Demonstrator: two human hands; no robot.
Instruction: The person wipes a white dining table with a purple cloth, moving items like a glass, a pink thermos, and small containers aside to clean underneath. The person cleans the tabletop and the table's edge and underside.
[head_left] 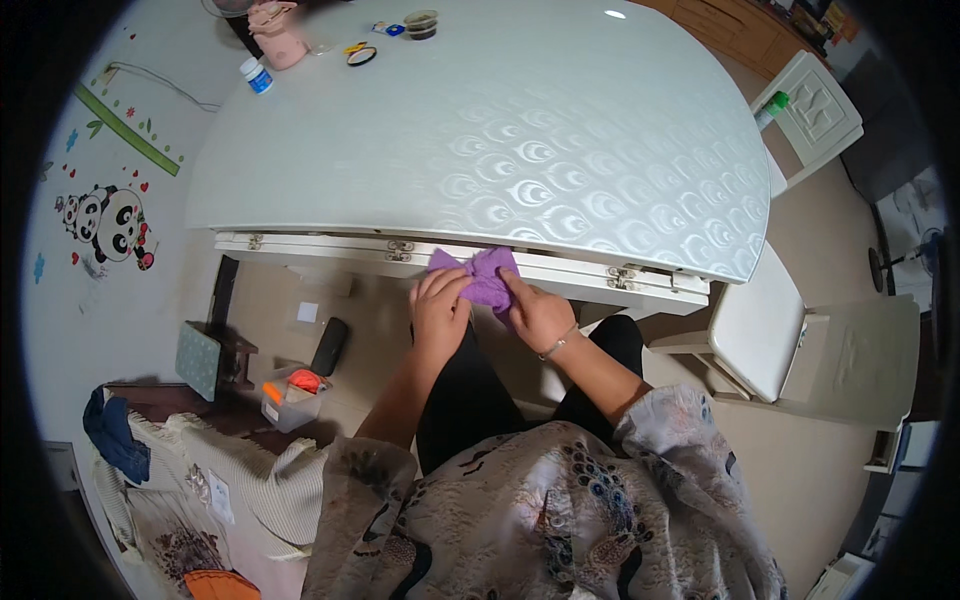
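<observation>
A purple cloth (489, 279) is bunched between my two hands at the near edge of the table, over a white hinged rail (560, 272) under the tabletop. My left hand (440, 305) has its fingers curled on the cloth's left side. From the right, my right hand (540, 317) grips the cloth, thumb side toward it. Part of the cloth lies against the rail, and my fingers hide some of it. Metal hinges (399, 250) show along the rail to the left of the cloth.
The pale, glossy tabletop (400, 150) spreads ahead. At its far left stand a pink jug (277, 35), a white-and-blue bottle (256, 76) and a small lidded tub (421, 25). White chairs (765, 325) stand to the right. A clear bin (292, 402) sits on the floor at left.
</observation>
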